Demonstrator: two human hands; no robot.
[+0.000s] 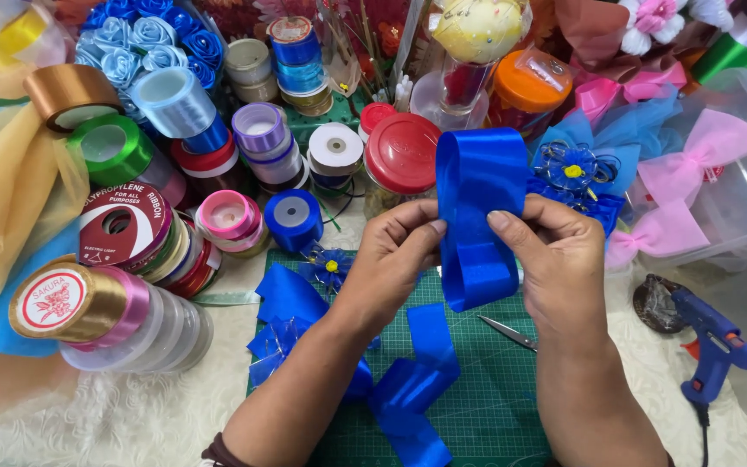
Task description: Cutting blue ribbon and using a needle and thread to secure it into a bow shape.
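Both hands up over green cutting mat (494,406): left hand (391,259) and right hand (555,259) pinching folded blue satin ribbon loop (477,216) at mid-fold. Ribbon light, soft, probably slippery; pinch at crossover. Scissors (507,333) at mat's right edge.

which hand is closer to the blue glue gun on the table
Right. The right hand, pinching the folded blue ribbon, is just left of the glue gun, still apart from it. The left hand grips the ribbon's other side, farther left.
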